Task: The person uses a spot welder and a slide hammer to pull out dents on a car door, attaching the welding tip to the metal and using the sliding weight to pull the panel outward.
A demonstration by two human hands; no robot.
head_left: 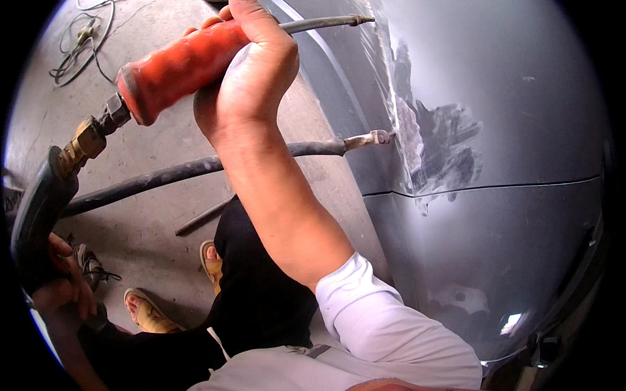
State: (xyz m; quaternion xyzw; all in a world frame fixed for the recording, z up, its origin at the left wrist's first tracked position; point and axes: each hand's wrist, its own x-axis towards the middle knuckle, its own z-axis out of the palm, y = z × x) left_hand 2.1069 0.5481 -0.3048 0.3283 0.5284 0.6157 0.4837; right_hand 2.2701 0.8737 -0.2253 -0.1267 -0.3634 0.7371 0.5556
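My right hand [251, 78] is wrapped round the red grip of a dent-repair welding torch [176, 68], raised at the top of the view. Its thin metal rod points right, the tip beside the grey car body panel [521, 124]. Brass and steel fittings join the grip's rear to a thick black cable [39, 202]. At the shadowed lower left, my left hand [65, 280] appears curled round this cable, partly hidden in the dark. A second black cable [176, 174] passes behind my right forearm; its metal end lug [372, 139] meets the panel at a sanded, scraped patch [450, 143].
A thin cord with a connector [85, 32] lies on the concrete floor [156, 140] at upper left. A metal bar [203, 217] lies near my sandalled feet [150, 311]. A dark shoe [91, 264] shows at left. The panel fills the right side, crossed by a seam.
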